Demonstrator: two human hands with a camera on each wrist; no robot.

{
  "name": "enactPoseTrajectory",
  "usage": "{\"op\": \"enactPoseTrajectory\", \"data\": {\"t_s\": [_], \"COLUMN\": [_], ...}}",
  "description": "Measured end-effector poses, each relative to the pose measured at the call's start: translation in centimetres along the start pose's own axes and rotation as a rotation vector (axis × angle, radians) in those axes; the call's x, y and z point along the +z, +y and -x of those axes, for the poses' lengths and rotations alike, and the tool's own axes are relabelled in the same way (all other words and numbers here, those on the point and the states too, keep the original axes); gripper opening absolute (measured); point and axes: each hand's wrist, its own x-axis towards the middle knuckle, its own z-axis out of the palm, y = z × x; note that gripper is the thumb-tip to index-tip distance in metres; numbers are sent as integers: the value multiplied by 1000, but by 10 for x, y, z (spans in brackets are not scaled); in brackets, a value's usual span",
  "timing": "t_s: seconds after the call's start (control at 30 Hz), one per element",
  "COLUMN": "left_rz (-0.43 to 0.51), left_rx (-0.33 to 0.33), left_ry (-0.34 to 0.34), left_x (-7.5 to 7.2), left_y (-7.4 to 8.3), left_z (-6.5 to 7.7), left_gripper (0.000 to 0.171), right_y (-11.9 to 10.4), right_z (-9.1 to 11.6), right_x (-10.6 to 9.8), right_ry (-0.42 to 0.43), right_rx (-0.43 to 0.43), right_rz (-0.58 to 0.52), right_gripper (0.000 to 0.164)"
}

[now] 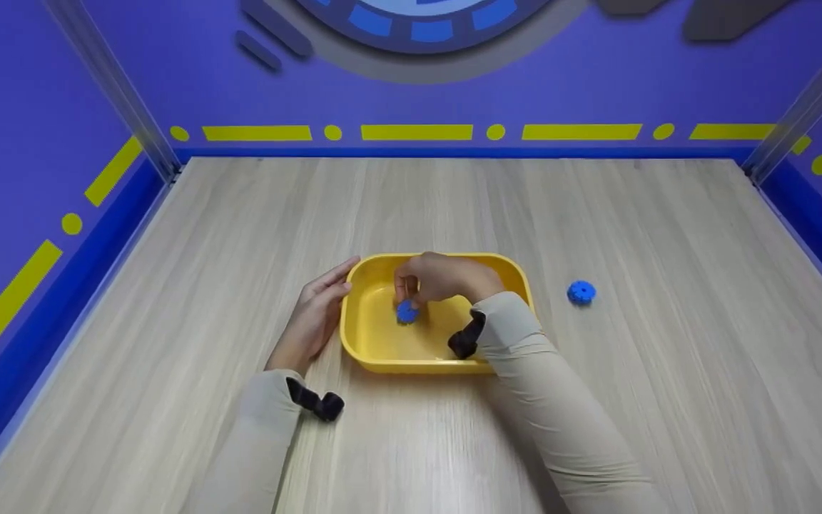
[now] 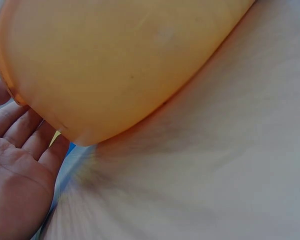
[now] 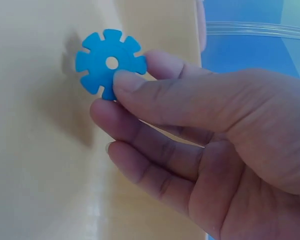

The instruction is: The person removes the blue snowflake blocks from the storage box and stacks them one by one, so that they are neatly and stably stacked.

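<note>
In the head view, my right hand [image 1: 439, 277] reaches into a yellow plastic bin [image 1: 375, 343]. Its thumb and fingers pinch a blue interlocking disc [image 1: 407, 311] above the bin floor. Up close in the right wrist view, the disc [image 3: 97, 57] is flat, with notches round its edge and a round hole at its centre; the thumb lies on its face. Against the bin's left end rests my left hand [image 1: 320, 307], fingers fairly straight. The left wrist view has that palm [image 2: 20, 175] beside the bin's outer wall [image 2: 120, 65], which hides the fingertips.
Another blue notched piece [image 1: 581, 292] lies on the wooden table [image 1: 668, 400], right of the bin. Blue-purple panels with yellow marks [image 1: 418, 132] stand along the table's back and sides. Black wrist-camera mounts [image 1: 325, 407] sit on both sleeves.
</note>
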Motion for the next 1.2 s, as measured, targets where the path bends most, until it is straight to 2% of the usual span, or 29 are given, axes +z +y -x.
{"op": "enactPoseTrajectory", "data": {"t_s": [0.23,0.53,0.97,1.2], "left_rz": [18,14,-1,23], "left_rx": [14,-7,-20,-2], "left_ry": [-26,7,1,-14], "left_x": [-2,-1,-1,0], "left_y": [0,1,1,1], "left_z": [-1,-1,0,2], "left_gripper": [51,51,51,51], "right_y": [5,12,25,35], "right_z": [13,27,48,62], "right_x": [-7,-14,-20,-26], "right_ry": [19,74,168,214], "right_rx": [-21,-21,-8,-49], "right_rz": [-37,-14,-28,-37], "right_gripper": [13,12,10,13]}}
